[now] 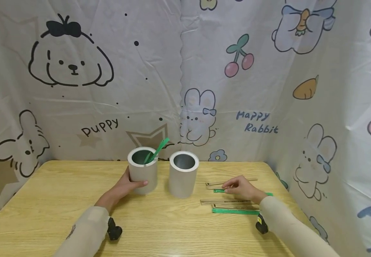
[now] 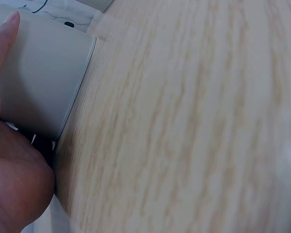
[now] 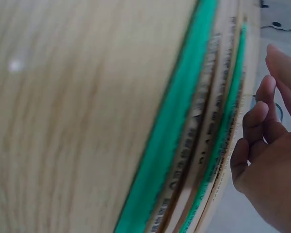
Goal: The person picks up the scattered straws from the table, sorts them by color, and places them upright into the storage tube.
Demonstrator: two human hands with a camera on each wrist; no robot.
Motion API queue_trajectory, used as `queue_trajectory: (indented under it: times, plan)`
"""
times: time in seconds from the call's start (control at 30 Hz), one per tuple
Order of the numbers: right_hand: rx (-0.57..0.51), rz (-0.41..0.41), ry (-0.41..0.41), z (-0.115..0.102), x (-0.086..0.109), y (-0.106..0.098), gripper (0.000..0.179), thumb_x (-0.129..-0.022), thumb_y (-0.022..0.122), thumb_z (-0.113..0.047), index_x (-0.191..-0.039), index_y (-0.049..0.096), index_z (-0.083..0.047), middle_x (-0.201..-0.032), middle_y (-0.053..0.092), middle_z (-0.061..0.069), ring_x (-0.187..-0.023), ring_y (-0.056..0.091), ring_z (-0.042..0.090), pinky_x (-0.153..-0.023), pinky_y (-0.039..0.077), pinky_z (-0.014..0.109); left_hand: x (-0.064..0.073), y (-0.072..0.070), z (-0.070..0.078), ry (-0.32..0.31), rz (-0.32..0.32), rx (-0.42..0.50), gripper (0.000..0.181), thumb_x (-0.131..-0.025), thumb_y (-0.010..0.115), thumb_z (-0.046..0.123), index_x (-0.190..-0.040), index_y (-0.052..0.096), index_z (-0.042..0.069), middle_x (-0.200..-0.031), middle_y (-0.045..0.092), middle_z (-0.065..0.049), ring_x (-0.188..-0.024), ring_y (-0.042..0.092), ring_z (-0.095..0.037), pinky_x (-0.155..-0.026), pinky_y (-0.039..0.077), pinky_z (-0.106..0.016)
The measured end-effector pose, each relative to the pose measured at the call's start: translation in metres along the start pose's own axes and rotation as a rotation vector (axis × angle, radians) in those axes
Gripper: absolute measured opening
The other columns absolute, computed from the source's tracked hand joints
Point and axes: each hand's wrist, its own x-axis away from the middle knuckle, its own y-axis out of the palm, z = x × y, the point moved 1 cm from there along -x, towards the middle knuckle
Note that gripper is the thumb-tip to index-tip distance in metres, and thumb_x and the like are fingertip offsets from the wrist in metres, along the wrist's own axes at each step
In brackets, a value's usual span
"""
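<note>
My left hand [image 1: 126, 185] grips the left white cylindrical container [image 1: 143, 178] low on its side, thumb across the front. In the left wrist view the thumb [image 2: 5, 43] lies along the wall of this container. Two green strips [image 1: 159, 148] lean out of its dark opening. My right hand [image 1: 241, 187] is low over the table at the farther green strip [image 1: 219, 190]. In the right wrist view its fingers [image 3: 266, 90] are bent loosely, with nothing visible between them and the thumb. Whether the fingertips touch the strip is unclear.
A second white container [image 1: 183, 182] stands upright to the right of the first. Near the right hand lie several tan strips with dark print [image 1: 206, 202] and a nearer green strip [image 1: 235, 211]. A printed curtain [image 1: 159, 89] hangs behind the wooden table [image 1: 159, 228].
</note>
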Motion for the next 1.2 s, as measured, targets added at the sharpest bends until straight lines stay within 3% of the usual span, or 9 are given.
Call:
queue_trajectory:
  times: [0.23,0.4,0.67,0.8,0.9,1.0,1.2]
  plan:
    - [0.059,-0.016,-0.033,0.002,-0.004,0.007,0.019,-0.093,0.071,-0.006,-0.109,0.075,0.004,-0.095,0.069,0.020,-0.067,0.046,0.009,-0.059,0.042,0.021,0.004,-0.003,0.000,-0.014,0.016,-0.009,0.116,-0.088,0.079,0.032,-0.162,-0.007,0.010,-0.167,0.013,-0.025,-0.153,0.019,-0.044,-0.125,0.018,-0.062]
    - [0.098,0.016,-0.025,0.001,-0.008,0.011,0.014,-0.090,0.073,-0.003,-0.103,0.076,0.003,-0.084,0.064,0.014,-0.067,0.046,0.010,-0.060,0.041,0.021,0.005,-0.005,-0.001,-0.004,0.009,-0.001,0.114,-0.089,0.079,0.030,-0.162,-0.006,0.009,-0.166,0.014,-0.025,-0.153,0.020,-0.044,-0.125,0.018,-0.062]
    - [0.113,0.038,-0.010,-0.002,-0.007,0.013,0.005,-0.090,0.072,0.000,-0.089,0.074,0.004,-0.081,0.066,0.016,-0.064,0.044,0.007,-0.057,0.040,0.019,0.003,-0.004,-0.003,0.007,0.010,0.011,0.113,-0.088,0.079,0.029,-0.162,-0.004,0.009,-0.166,0.016,-0.025,-0.153,0.020,-0.044,-0.125,0.018,-0.061]
    - [0.142,0.052,-0.031,-0.006,-0.007,0.005,0.007,-0.090,0.073,-0.004,-0.089,0.076,0.003,-0.084,0.070,0.013,-0.064,0.045,0.005,-0.057,0.041,0.019,0.003,-0.002,-0.003,0.014,-0.001,0.008,0.113,-0.089,0.078,0.031,-0.162,-0.005,0.010,-0.167,0.014,-0.024,-0.154,0.019,-0.044,-0.125,0.017,-0.061]
    - [0.113,0.076,-0.032,-0.024,-0.007,-0.005,0.011,-0.092,0.072,-0.006,-0.094,0.075,0.005,-0.086,0.071,0.013,-0.065,0.048,0.005,-0.058,0.042,0.020,0.002,-0.001,-0.003,0.012,-0.008,0.004,0.113,-0.089,0.078,0.032,-0.162,-0.006,0.011,-0.168,0.012,-0.023,-0.154,0.017,-0.044,-0.125,0.017,-0.062]
    - [0.019,0.116,0.003,-0.055,-0.009,-0.016,0.016,-0.095,0.069,-0.009,-0.101,0.073,0.006,-0.087,0.068,0.008,-0.071,0.051,0.009,-0.062,0.045,0.022,0.001,-0.001,-0.002,0.016,-0.011,0.004,0.113,-0.090,0.078,0.032,-0.162,-0.007,0.012,-0.168,0.012,-0.022,-0.154,0.017,-0.043,-0.125,0.017,-0.062]
    - [-0.207,0.222,-0.024,-0.146,-0.023,-0.040,0.018,-0.097,0.067,-0.014,-0.109,0.070,-0.001,-0.095,0.067,-0.007,-0.094,0.061,0.013,-0.095,0.050,0.033,0.001,0.001,0.000,0.034,-0.015,0.020,0.113,-0.089,0.078,0.029,-0.162,-0.006,0.009,-0.166,0.014,-0.025,-0.153,0.020,-0.044,-0.124,0.018,-0.062]
